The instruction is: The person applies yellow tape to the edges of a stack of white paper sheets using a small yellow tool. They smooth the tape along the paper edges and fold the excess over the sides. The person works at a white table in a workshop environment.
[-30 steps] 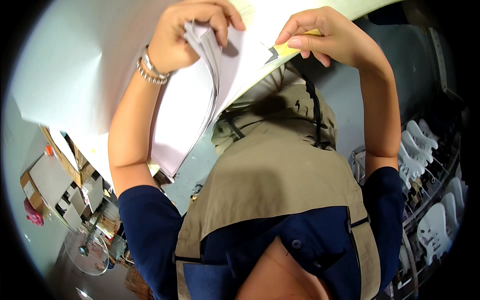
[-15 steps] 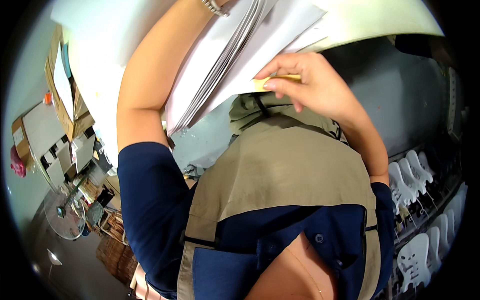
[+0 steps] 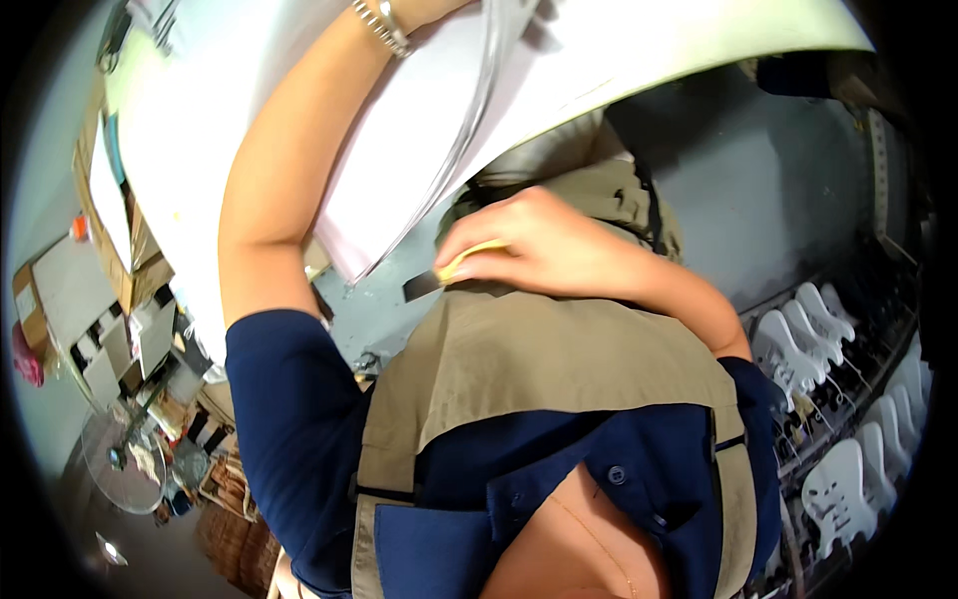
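Observation:
My right hand is closed round a yellow strip-like handle, close to the tan apron. From its left end sticks a flat dark blade, short and squarish. At the top edge my left hand is cut off by the picture, its fingers hidden; a metal bracelet circles that wrist. Beside the left forearm lie large white sheets, their stacked edges curving toward me over the table's edge. The blade is apart from the sheets.
The white table has a curved near edge. At the left are a cardboard box and a round fan. White guitar bodies stand in rows on a rack at the right. Grey floor shows beyond the table.
My right hand has moved left and toward my body, away from the sheets' edge, and the dark blade now shows. The stacked sheets bend more, and my left forearm has shifted slightly left.

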`<state>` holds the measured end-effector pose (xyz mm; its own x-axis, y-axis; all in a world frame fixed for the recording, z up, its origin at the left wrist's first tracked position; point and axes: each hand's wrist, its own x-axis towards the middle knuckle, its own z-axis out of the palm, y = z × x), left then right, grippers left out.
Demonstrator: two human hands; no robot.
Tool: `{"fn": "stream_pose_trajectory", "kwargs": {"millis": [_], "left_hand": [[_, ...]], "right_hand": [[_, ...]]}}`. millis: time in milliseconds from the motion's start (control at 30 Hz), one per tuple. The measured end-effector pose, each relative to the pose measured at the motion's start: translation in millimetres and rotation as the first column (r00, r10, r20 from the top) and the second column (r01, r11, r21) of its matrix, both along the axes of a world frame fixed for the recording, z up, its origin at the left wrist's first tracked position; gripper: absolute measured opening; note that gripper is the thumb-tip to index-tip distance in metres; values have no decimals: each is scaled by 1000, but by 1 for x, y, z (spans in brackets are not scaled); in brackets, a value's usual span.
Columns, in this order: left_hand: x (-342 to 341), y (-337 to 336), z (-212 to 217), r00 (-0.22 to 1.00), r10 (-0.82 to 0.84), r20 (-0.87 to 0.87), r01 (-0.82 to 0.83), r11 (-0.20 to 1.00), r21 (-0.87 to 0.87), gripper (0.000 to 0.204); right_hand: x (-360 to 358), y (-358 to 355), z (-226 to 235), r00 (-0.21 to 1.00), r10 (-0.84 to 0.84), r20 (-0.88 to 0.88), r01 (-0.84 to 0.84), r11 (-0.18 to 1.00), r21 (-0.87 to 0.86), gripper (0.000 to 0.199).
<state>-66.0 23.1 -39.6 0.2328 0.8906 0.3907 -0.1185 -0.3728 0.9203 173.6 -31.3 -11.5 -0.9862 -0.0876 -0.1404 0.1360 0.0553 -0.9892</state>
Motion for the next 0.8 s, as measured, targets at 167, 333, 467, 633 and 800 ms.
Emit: {"fn": "stream_pose_trajectory", "kwargs": {"millis": [167,333,467,633,800], "left_hand": [[10,-7,-1,986,58,-159,-47,996,70,40],[22,-6,20,864,127,-487,13,962,274,30],[28,-8,28,758,133,-639,38,968,248,16],[35,-7,30,650,197,-734,66,947,313,22],[33,-9,37,602,229,-765,97,930,355,21]], "right_hand": [[65,68,32,773,-601,203,610,792,24,17],[76,87,18,445,-895,-8,877,434,205,17],[74,89,16,439,-898,-24,879,423,221,15],[70,87,18,479,-878,12,861,472,190,14],[69,90,18,520,-849,-91,845,496,199,14]]}}
